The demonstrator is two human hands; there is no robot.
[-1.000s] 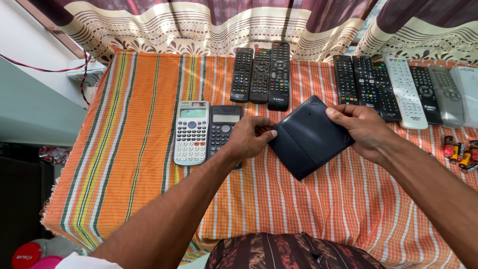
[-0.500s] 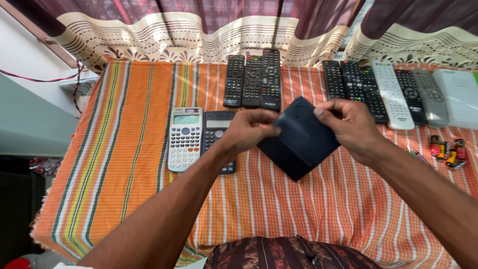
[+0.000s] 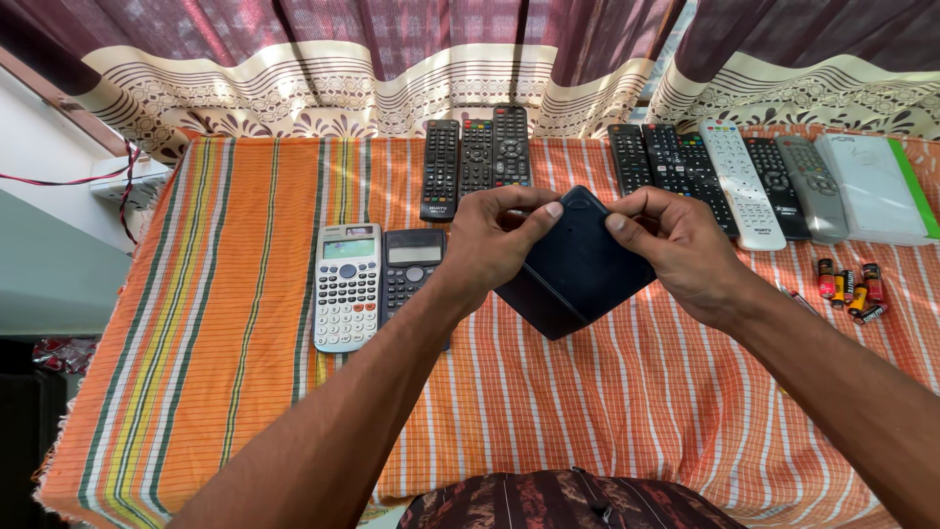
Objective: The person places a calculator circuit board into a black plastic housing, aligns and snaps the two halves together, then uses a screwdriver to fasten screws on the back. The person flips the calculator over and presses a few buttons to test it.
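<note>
Striped cloth (image 3: 245, 294), hands (image 3: 494, 245) gripping dark case (image 3: 578, 269)

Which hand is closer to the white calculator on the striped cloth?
Left. The left hand grips the dark case just right of the white calculator; the right hand holds the case's far side, farther right.

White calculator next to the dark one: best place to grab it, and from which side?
Take the white calculator across its two long edges near the middle, coming from above and from its left side. It lies flat, keys up, on the striped cloth. Its right edge sits close against the dark calculator and the left forearm crosses there, so the open left side likely gives fingers more room.
</note>
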